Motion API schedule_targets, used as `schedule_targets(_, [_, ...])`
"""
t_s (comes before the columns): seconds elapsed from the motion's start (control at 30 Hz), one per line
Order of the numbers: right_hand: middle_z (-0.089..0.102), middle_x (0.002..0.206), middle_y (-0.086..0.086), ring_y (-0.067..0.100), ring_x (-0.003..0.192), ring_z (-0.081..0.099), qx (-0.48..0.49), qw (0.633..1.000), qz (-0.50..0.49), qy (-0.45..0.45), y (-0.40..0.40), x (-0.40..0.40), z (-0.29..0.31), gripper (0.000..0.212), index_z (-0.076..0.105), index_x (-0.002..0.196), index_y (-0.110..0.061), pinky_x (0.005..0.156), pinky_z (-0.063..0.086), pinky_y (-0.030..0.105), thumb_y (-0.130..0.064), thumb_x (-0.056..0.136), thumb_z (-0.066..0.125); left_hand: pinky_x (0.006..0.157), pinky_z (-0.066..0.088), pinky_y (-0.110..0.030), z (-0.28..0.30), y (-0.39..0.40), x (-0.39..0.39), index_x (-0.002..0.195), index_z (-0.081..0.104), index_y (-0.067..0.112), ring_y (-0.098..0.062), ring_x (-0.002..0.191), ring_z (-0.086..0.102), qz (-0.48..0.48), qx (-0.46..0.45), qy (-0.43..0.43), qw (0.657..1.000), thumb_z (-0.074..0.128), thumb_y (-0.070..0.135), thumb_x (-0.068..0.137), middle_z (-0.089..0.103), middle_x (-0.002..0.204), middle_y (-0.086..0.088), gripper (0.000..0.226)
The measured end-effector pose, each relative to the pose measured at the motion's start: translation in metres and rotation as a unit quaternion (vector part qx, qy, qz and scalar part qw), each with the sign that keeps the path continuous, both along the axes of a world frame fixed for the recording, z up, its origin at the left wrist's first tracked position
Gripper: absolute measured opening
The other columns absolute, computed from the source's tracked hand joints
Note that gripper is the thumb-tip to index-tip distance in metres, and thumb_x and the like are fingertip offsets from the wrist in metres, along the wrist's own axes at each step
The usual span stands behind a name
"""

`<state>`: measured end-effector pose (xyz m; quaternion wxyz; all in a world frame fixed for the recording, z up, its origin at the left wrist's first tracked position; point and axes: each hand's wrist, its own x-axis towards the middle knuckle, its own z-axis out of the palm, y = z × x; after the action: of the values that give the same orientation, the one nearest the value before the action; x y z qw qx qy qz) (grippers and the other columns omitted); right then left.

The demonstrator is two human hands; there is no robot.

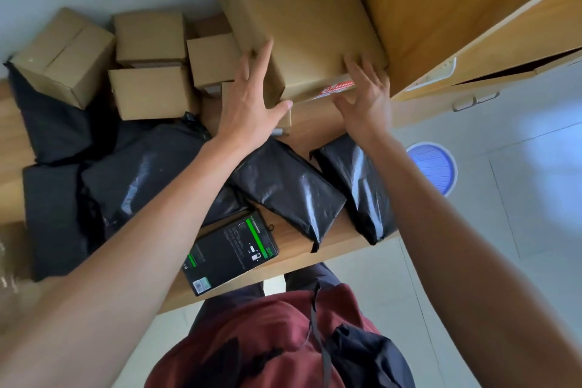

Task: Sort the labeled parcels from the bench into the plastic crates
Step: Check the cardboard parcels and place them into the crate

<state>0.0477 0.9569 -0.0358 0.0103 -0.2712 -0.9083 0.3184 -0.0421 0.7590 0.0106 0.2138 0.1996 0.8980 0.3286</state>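
Note:
A large brown cardboard box [302, 19] with red-printed tape along its near edge stands at the back of the wooden bench [327, 126]. My left hand [252, 94] lies spread with straight fingers against the box's left near corner, thumb along its lower edge. At the box's right near corner my right hand [365, 98] has its fingers extended onto the top edge. Neither hand curls round the box. Several black plastic mailer bags [289, 186] lie on the bench in front. No plastic crate is in view.
Several smaller cardboard boxes [148, 38] crowd the bench's back left. A black retail box [233, 252] with green stripes lies at the bench's front edge. A wooden cabinet [456, 9] rises right of the large box. A blue round stool [434, 167] stands on the floor.

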Motion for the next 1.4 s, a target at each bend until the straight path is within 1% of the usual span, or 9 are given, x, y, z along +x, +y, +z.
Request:
schedule_targets(0.1, [0.046, 0.159, 0.014, 0.040, 0.145, 0.037, 0.016, 1.000, -0.019, 0.014, -0.002, -0.005, -0.006, 0.059, 0.054, 0.151, -0.017, 0.112, 0.033, 0.041, -0.026, 0.095, 0.071, 0.080, 0.015, 0.013, 0.001, 0.002, 0.000, 0.166, 0.012, 0.035, -0.015, 0.137, 0.038, 0.010, 0.032, -0.018, 0.999, 0.075, 0.021, 0.095, 0.013, 0.174, -0.010, 0.097])
schedule_targets(0.23, [0.056, 0.152, 0.011, 0.037, 0.139, 0.045, 0.018, 0.999, -0.022, 0.040, -0.007, -0.006, -0.008, 0.052, 0.061, 0.143, -0.013, 0.109, 0.036, 0.036, -0.028, 0.094, 0.070, 0.076, 0.023, 0.015, 0.004, -0.002, 0.002, 0.166, 0.017, 0.034, -0.019, 0.144, 0.036, 0.019, 0.055, -0.026, 0.998, 0.074, 0.014, 0.095, 0.012, 0.174, -0.011, 0.092])
schedule_targets(0.37, [0.058, 0.150, 0.011, 0.032, 0.141, 0.046, -0.005, 0.997, -0.040, 0.059, -0.015, -0.003, -0.005, 0.050, 0.062, 0.143, -0.012, 0.113, 0.039, 0.038, -0.022, 0.095, 0.071, 0.091, 0.033, 0.000, 0.005, -0.009, 0.005, 0.165, 0.023, 0.034, -0.015, 0.137, 0.040, 0.012, 0.061, -0.013, 0.998, 0.075, 0.014, 0.095, 0.014, 0.173, -0.011, 0.089])
schedule_targets(0.5, [0.059, 0.150, 0.009, 0.030, 0.143, 0.046, -0.023, 0.996, -0.060, 0.068, -0.027, 0.006, 0.000, 0.050, 0.061, 0.144, -0.011, 0.117, 0.040, 0.044, -0.021, 0.096, 0.071, 0.108, 0.048, -0.035, 0.009, -0.015, 0.012, 0.162, 0.028, 0.043, -0.027, 0.142, 0.047, -0.001, 0.045, 0.010, 0.999, 0.071, 0.019, 0.098, 0.014, 0.174, -0.006, 0.081])
schedule_targets(0.73, [0.062, 0.147, 0.004, 0.024, 0.143, 0.048, -0.041, 0.990, -0.090, 0.097, -0.051, 0.031, 0.008, 0.041, 0.065, 0.141, -0.011, 0.117, 0.042, 0.041, -0.016, 0.100, 0.065, 0.105, 0.052, -0.048, 0.011, -0.027, 0.030, 0.153, 0.038, 0.046, -0.039, 0.129, 0.055, -0.031, 0.042, 0.031, 0.998, 0.072, 0.022, 0.096, 0.022, 0.169, -0.008, 0.071])
schedule_targets(1.0, [0.072, 0.130, 0.010, 0.024, 0.124, 0.066, 0.021, 0.980, -0.075, 0.182, -0.076, 0.056, 0.022, 0.028, 0.074, 0.127, -0.007, 0.106, 0.048, 0.028, -0.014, 0.102, 0.064, 0.116, 0.044, -0.053, 0.012, -0.035, 0.068, 0.152, 0.044, 0.035, -0.035, 0.152, 0.030, -0.020, 0.061, 0.088, 0.994, 0.061, 0.011, 0.103, 0.025, 0.165, -0.015, 0.057])
schedule_targets(1.17, [0.073, 0.128, 0.007, 0.022, 0.123, 0.067, 0.013, 0.972, -0.073, 0.221, -0.096, 0.067, 0.034, 0.027, 0.074, 0.127, -0.009, 0.104, 0.043, 0.013, -0.012, 0.103, 0.062, 0.115, 0.035, -0.042, 0.024, -0.037, 0.086, 0.152, 0.045, 0.036, -0.037, 0.153, 0.025, -0.023, 0.062, 0.111, 0.992, 0.058, 0.007, 0.104, 0.023, 0.166, -0.013, 0.058])
schedule_targets(1.27, [0.073, 0.129, 0.005, 0.019, 0.124, 0.066, -0.008, 0.969, -0.072, 0.238, -0.110, 0.068, 0.046, 0.027, 0.075, 0.127, -0.013, 0.105, 0.049, 0.025, -0.014, 0.104, 0.061, 0.111, 0.034, -0.036, 0.030, -0.044, 0.094, 0.152, 0.045, 0.035, -0.038, 0.151, 0.027, -0.024, 0.064, 0.119, 0.991, 0.064, 0.005, 0.100, 0.025, 0.164, -0.012, 0.063])
schedule_targets(1.4, [0.073, 0.127, 0.005, 0.018, 0.122, 0.067, -0.021, 0.962, -0.082, 0.260, -0.128, 0.070, 0.063, 0.026, 0.075, 0.126, -0.013, 0.099, 0.047, 0.019, -0.015, 0.103, 0.063, 0.114, 0.031, -0.031, 0.041, -0.053, 0.094, 0.151, 0.047, 0.033, -0.035, 0.152, 0.026, -0.015, 0.074, 0.132, 0.988, 0.064, 0.001, 0.098, 0.026, 0.164, -0.011, 0.064])
